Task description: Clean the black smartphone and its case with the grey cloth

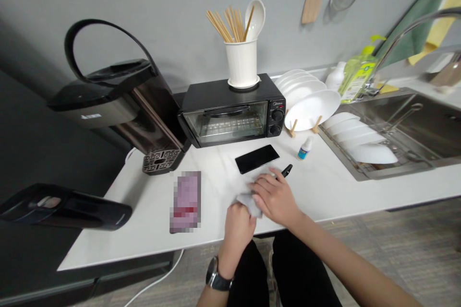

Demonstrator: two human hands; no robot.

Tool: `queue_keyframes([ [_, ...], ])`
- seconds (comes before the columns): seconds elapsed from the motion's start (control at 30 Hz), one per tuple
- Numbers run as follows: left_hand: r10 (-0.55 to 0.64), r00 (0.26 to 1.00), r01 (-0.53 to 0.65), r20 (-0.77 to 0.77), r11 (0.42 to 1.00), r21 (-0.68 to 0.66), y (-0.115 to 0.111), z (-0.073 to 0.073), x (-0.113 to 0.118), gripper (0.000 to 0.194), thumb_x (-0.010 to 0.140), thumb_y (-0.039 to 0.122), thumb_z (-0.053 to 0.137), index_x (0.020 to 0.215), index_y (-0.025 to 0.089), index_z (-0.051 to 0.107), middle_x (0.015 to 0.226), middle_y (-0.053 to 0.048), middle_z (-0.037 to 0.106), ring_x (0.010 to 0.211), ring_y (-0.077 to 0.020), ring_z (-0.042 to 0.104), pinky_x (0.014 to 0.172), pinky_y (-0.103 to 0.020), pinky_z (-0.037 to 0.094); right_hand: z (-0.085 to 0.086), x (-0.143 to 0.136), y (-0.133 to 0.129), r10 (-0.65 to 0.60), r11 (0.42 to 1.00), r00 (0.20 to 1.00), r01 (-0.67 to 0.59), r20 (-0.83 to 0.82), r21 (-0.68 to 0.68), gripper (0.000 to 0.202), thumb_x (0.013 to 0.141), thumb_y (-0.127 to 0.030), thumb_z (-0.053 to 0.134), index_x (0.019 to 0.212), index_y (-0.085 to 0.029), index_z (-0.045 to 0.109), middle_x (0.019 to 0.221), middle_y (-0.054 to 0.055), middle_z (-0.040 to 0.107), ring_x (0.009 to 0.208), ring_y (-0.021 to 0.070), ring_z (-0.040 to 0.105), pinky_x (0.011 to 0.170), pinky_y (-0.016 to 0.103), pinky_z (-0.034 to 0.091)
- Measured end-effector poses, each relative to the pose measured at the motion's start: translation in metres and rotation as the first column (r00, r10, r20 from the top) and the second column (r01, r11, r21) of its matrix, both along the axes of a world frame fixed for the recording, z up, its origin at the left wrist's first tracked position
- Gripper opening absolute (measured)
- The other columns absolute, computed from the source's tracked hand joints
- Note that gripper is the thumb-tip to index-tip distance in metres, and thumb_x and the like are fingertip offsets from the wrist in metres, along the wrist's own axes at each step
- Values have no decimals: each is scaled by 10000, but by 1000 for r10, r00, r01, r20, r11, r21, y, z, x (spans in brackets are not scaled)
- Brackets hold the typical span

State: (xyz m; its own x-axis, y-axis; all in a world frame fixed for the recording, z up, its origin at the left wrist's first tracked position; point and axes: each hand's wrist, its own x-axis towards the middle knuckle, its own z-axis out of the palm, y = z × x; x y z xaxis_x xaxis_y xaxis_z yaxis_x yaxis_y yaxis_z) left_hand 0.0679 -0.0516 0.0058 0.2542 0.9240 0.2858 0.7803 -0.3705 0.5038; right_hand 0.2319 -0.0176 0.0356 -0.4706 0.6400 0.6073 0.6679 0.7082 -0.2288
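My left hand (239, 224), with a watch at its wrist, is closed on a crumpled light grey cloth (251, 204) near the counter's front edge. Bent over the cloth's other side is my right hand (276, 199), its thumb and fingers gripping it. A slim black object (287, 171) sticks out beyond the right fingers; whether it is held or lies on the counter I cannot tell. Just behind the hands lies a black smartphone (257, 158), screen up. To its right stands a small white bottle (304, 148) with a blue label. A blurred-out purple phone-shaped item (186, 201) rests to the left.
A black toaster oven (230, 115) carries a white holder (242, 62) of chopsticks and a spoon. Left stand a dark water dispenser (144, 110) and a black cylindrical device (65, 207). Racked plates (311, 108) and a sink (425, 115) with bowls are to the right.
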Motion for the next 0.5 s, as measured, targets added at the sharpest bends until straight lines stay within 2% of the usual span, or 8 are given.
queue_keyframes([
  [0.07,-24,999,24,23,1000,-4,0,5,1,247,946,97,536,1018,163,763,927,-94,806,834,-248,780,750,-319,599,0,24,12,-91,996,996,91,-1,-10,329,1074,-251,399,1123,-189,719,1021,61,763,1081,261,630,1201,541,254],
  [0.13,-58,995,60,78,998,-27,0,10,3,310,1012,157,523,1240,233,721,1142,-64,794,1010,-222,771,883,-313,593,1,47,23,-183,983,983,183,11,-31,359,1077,-216,376,1144,-208,728,1020,49,766,1107,267,623,1218,567,233],
  [0.2,-74,989,83,129,995,-59,-1,14,4,349,1035,177,515,1321,280,688,1213,-41,777,1073,-212,758,938,-316,582,6,65,29,-207,977,977,209,46,-48,364,1081,-221,378,1194,-222,724,1037,48,765,1135,277,621,1221,593,230],
  [0.27,-63,987,75,148,994,-77,-1,15,4,355,1037,181,520,1330,287,688,1183,-37,786,1048,-222,765,928,-329,588,13,77,32,-171,982,984,174,42,-67,346,1086,-254,400,1264,-228,695,1125,56,755,1156,275,628,1224,600,242],
  [0.4,-53,987,66,154,995,-78,-1,15,4,349,1027,180,535,1314,298,694,1165,-20,791,1022,-227,769,898,-332,594,26,76,29,-165,985,973,154,-160,-79,353,1093,-255,377,1293,-209,664,1233,83,722,1151,241,652,1174,514,382],
  [0.5,-73,988,81,133,995,-52,-1,12,4,352,990,119,530,1252,275,707,1177,-20,785,1026,-218,762,907,-320,585,25,47,15,-181,981,977,171,-113,-88,317,1084,-244,407,1189,-209,704,1139,73,753,1106,253,668,1180,534,363],
])
